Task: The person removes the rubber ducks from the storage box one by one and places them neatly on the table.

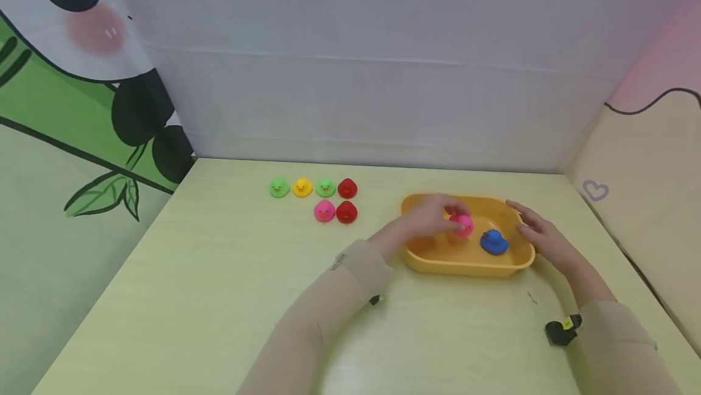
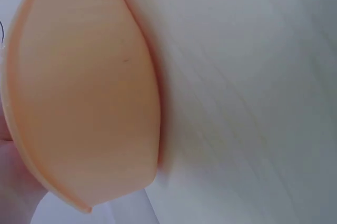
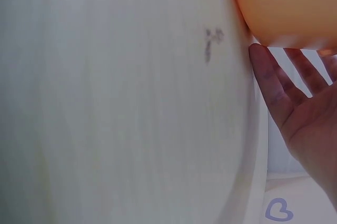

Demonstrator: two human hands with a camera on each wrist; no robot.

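Observation:
Inside the orange-yellow basin, my left hand pinches a pink rubber duck between thumb and fingers. A blue rubber duck sits on the basin floor to its right. My right hand rests with extended fingers against the basin's right end. In the right wrist view those fingers reach to the basin's outer wall. The left wrist view has the basin's side filling its left part, with a bit of my left hand behind the rim.
Left of the basin, a back row holds two green ducks, a yellow duck and a red duck. In front are a pink duck and another red duck. Cloth-covered walls border the table.

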